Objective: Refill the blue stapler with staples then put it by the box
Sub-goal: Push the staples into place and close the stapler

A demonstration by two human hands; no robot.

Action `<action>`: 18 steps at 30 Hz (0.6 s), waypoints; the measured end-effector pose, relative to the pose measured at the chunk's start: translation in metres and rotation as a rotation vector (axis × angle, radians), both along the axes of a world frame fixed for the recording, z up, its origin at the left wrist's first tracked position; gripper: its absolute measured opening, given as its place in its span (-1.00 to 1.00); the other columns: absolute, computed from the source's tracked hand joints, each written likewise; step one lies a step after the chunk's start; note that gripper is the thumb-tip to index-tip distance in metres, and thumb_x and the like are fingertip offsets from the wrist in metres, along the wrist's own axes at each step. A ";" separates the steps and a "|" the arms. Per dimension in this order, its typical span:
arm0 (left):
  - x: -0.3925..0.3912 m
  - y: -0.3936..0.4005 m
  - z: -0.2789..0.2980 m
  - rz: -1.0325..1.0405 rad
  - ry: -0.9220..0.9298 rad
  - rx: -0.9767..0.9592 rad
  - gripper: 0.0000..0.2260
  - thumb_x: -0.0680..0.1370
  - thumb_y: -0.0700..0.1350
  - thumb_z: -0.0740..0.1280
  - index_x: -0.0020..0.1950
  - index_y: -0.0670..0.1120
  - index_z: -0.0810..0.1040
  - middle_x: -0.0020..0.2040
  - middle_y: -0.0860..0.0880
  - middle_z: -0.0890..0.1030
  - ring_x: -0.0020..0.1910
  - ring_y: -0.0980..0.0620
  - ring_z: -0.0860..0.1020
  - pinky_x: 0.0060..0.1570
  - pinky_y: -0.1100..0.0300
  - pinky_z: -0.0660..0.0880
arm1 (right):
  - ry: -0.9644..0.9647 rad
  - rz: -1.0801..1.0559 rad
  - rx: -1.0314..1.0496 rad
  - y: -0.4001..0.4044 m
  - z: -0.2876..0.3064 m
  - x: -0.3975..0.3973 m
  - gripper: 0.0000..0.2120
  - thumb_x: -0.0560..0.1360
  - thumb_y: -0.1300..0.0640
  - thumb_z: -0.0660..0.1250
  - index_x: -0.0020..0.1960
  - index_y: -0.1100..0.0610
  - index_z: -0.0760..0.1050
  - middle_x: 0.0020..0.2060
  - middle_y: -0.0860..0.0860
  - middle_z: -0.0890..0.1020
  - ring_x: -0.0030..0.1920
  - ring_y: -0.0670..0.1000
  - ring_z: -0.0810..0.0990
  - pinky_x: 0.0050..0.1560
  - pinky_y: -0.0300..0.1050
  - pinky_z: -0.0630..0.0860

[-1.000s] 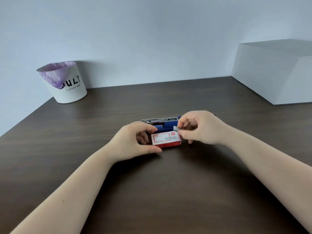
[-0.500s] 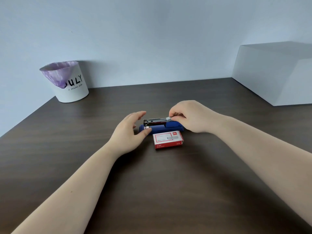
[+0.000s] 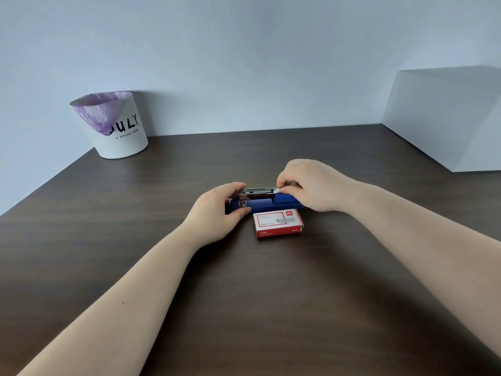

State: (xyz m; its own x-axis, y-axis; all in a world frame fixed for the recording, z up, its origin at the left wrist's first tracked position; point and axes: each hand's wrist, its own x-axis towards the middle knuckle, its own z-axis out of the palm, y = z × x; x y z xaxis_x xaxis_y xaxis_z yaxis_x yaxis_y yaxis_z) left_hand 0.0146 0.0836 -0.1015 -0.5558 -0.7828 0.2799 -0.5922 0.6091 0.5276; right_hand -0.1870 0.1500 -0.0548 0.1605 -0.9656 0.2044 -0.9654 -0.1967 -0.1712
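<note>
The blue stapler (image 3: pixel 267 204) lies across the middle of the dark table, its metal staple channel (image 3: pixel 256 192) exposed on top. My left hand (image 3: pixel 217 210) grips the stapler's left end between thumb and fingers. My right hand (image 3: pixel 306 184) pinches a small silvery strip of staples (image 3: pixel 280 189) and holds it at the right end of the channel. The red and white staple box (image 3: pixel 278 222) lies flat just in front of the stapler, touching neither hand.
A white bin (image 3: pixel 119 131) with a purple liner stands at the table's back left corner. A large white box (image 3: pixel 447 118) sits at the back right. The table's left edge (image 3: pixel 46 183) runs diagonally toward me.
My left hand let go of the staple box and closed on the stapler's left end. My right hand carried the staple strip up from the box to the stapler's channel.
</note>
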 end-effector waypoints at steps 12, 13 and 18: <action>0.000 0.001 0.002 0.008 0.011 0.028 -0.55 0.46 -0.07 0.40 0.33 -0.01 0.41 0.22 -0.01 0.59 0.19 -0.01 0.54 0.28 0.05 0.44 | -0.223 -0.113 -0.157 0.005 -0.005 -0.010 -0.86 0.48 0.08 0.36 -0.04 0.11 0.62 -0.29 -0.17 0.47 -0.30 -0.20 0.42 -0.27 -0.44 0.26; 0.001 0.001 0.002 0.011 0.017 0.036 -0.54 0.45 -0.07 0.40 0.33 -0.01 0.41 0.22 -0.01 0.59 0.18 -0.01 0.54 0.28 0.05 0.44 | -0.193 -0.117 -0.147 0.007 -0.005 -0.011 -0.86 0.49 0.10 0.33 -0.06 0.14 0.63 -0.30 -0.14 0.47 -0.29 -0.14 0.43 -0.25 -0.36 0.29; 0.001 0.002 0.003 0.017 0.023 0.065 -0.54 0.45 -0.08 0.41 0.33 0.00 0.41 0.22 -0.01 0.59 0.18 -0.01 0.54 0.29 0.07 0.44 | -0.096 -0.048 -0.086 0.006 -0.013 -0.006 -0.80 0.51 0.22 0.24 -0.08 0.18 0.65 -0.26 -0.05 0.52 -0.15 -0.03 0.46 -0.10 -0.21 0.30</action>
